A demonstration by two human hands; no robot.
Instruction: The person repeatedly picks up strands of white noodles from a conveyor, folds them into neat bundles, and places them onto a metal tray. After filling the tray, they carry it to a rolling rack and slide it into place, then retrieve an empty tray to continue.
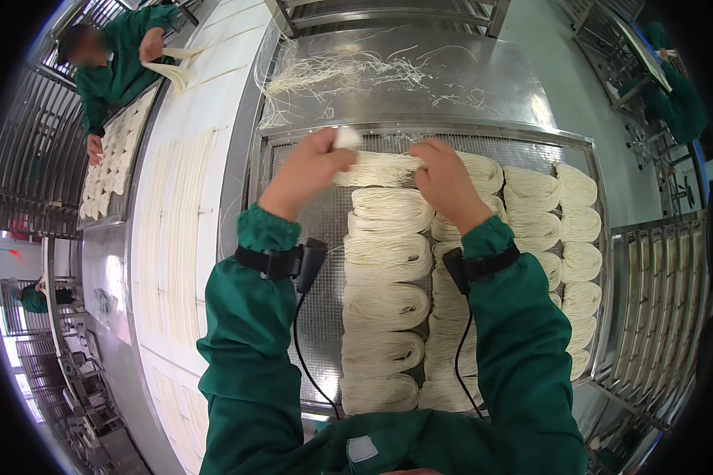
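Note:
Between my hands, at the far end of a mesh tray (309, 340), a bundle of pale noodles (382, 169) lies stretched sideways. My left hand (313, 168) is closed on its left end; a blurred whitish bit shows at the fingertips. With thumb and fingers pinched together, my right hand (449, 182) grips the right end. Folded noodle bundles (388, 260) line the tray in several columns, the leftmost running toward me just below the held one. My right wrist and sleeve cover part of the second column.
A metal table (483, 67) beyond the tray carries loose noodle scraps (348, 75). Left of me, a white conveyor belt (154, 261) bears long noodle strands. Across it, a co-worker in green (115, 59) handles noodles beside another filled tray (119, 150). Metal racks (657, 293) stand at right.

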